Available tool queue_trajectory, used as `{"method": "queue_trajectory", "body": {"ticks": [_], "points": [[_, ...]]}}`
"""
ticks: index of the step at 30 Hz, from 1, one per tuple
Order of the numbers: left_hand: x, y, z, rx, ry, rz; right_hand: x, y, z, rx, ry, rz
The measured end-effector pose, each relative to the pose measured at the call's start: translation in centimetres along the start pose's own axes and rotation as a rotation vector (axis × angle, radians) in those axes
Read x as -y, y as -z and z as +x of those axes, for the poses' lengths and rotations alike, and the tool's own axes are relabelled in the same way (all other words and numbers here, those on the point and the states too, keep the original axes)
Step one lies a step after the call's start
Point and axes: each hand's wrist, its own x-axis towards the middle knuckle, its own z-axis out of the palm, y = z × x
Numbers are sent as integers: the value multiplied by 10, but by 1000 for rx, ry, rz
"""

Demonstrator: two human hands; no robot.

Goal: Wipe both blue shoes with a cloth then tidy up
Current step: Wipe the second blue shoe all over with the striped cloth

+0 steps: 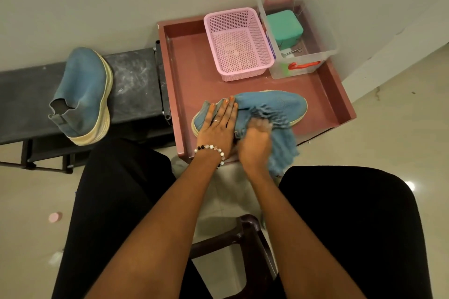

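One blue shoe (286,104) lies on its side in the maroon tray (189,75), toe pointing right. My left hand (218,126) presses flat on its heel end, fingers straight. My right hand (255,141) grips a blue fringed cloth (281,143) against the middle of the shoe; the hand is motion-blurred. The cloth hangs over the tray's front edge. The second blue shoe (82,94) stands on the black bench (136,85) at the left, heel toward me.
A pink mesh basket (238,43) and a clear plastic box (303,65) holding a green case (284,26) stand at the back of the tray. A dark stool (245,233) sits between my knees. A wall rises behind, tiled floor to the right.
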Motion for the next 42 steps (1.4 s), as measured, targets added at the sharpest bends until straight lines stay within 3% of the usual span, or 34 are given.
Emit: {"method": "queue_trajectory", "body": {"ticks": [2, 5, 7, 9, 11, 13, 16, 19, 21, 23, 25, 27, 28, 30, 32, 33, 37, 39, 42], "points": [[1, -1, 0, -6, -16, 30, 4, -7, -9, 8, 194, 30], [0, 1, 1, 36, -20, -15, -49, 19, 13, 176, 548, -68], [-1, -1, 3, 51, -24, -44, -88, 41, 34, 277, 480, -185], [-1, 0, 1, 74, -26, -37, -102, 45, 40, 119, 347, -164], [0, 1, 1, 68, -10, -24, -73, 24, 26, 27, 121, -24], [1, 0, 2, 36, -3, -20, -29, 6, 5, 45, 0, 120], [0, 0, 1, 30, -4, 7, -9, -1, -6, 81, 268, 95], [0, 2, 2, 69, -24, -40, -52, 27, 16, 246, 569, -4], [0, 2, 3, 81, -35, -43, -86, 49, 31, 314, 491, -96], [-1, 2, 2, 85, -31, -23, -101, 54, 34, 177, 321, -149], [-1, 2, 2, 75, -13, -11, -75, 36, 24, 86, 148, -199], [0, 0, 2, 41, -7, -24, -29, 14, 6, 95, -52, -109], [0, -2, 2, 23, -8, -23, -6, 7, 0, 106, -67, -42], [1, -1, 1, 20, -14, -12, 2, 5, -5, 147, 162, 16], [0, 0, 2, 42, -20, -34, -32, 20, 4, 226, 409, -51], [0, 0, 3, 50, -22, -44, -53, 33, 13, 255, 433, -101], [-1, -2, 2, 61, -39, -34, -101, 56, 37, 100, 164, -358], [0, -1, 2, 57, -27, -29, -72, 40, 36, 101, 81, -468], [1, -1, 1, 27, -13, -23, -10, 13, 18, 165, 10, -361]]}}
